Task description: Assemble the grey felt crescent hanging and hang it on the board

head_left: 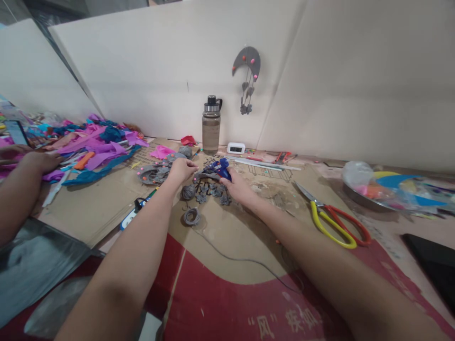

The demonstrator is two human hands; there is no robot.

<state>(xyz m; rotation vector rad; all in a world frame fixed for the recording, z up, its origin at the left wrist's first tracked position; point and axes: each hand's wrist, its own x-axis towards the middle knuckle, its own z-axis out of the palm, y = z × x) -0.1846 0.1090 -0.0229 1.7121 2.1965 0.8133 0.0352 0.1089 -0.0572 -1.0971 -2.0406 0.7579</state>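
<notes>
Forearms [142, 246] stretch forward, right hand [239, 188] gripping a blue glue gun [221, 168], left hand [182, 169] curled on a grey crescent [205, 176], grip unclear.

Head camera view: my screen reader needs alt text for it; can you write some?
A person's right hand grips a blue glue gun while the left hand rests by grey paper flowers on a cardboard-covered table. Scissors lie to the right; another person's hand rests by coloured paper scraps.

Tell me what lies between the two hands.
Head view: a grey crescent piece and small grey flowers lie between the left hand and the right hand, which holds a blue glue gun.
</notes>
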